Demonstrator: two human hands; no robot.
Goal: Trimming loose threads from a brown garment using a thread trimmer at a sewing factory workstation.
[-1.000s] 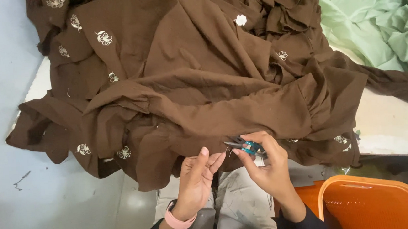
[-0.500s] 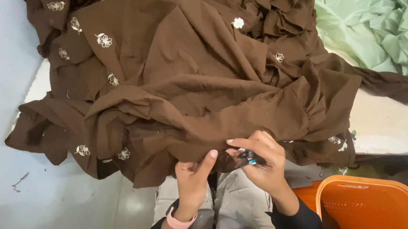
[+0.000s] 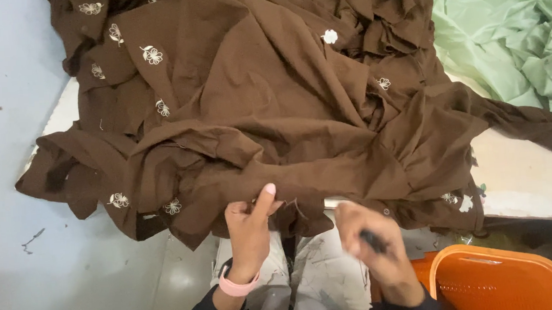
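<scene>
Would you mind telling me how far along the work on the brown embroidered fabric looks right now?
Done: nothing can be told as finished; the brown fabric lies in one crumpled heap across the white table. In hand: the left hand pinches its near edge, while the blurred right hand grips a small dark tool. Left: the green fabric lies untouched beyond.

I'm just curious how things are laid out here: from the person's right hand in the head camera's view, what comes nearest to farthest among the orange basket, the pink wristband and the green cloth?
From the right hand:
1. Orange basket, just to its right, low in the picture.
2. Pink wristband, across on the left wrist.
3. Green cloth, far off at the upper right.
</scene>
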